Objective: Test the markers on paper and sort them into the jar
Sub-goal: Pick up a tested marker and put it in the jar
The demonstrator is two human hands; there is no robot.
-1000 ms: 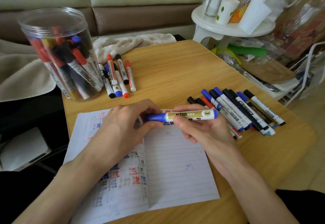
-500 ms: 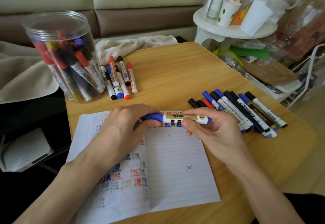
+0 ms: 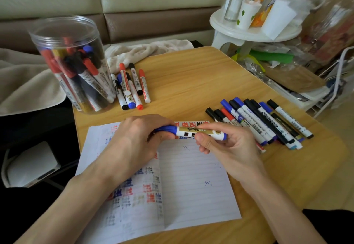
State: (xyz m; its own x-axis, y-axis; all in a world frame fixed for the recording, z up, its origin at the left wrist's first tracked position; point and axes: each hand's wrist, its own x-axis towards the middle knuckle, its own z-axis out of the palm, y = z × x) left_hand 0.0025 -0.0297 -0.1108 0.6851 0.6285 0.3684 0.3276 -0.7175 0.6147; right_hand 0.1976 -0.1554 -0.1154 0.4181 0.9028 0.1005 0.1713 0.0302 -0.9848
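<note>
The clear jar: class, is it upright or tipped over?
Upright. The jar stands on its base on the table, with markers leaning inside it.

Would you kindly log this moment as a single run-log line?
blue marker: held level above paper | left hand: grips cap end | right hand: holds barrel | jar: partly full

Table (image 3: 191, 82) wood lies open between jar-side markers (image 3: 132, 86) and right-hand row (image 3: 258, 121) — jar (image 3: 72, 63) apparently crowds the left edge.

Soft daylight, faint shadows, wide-angle bending and blur toward the edges.
</note>
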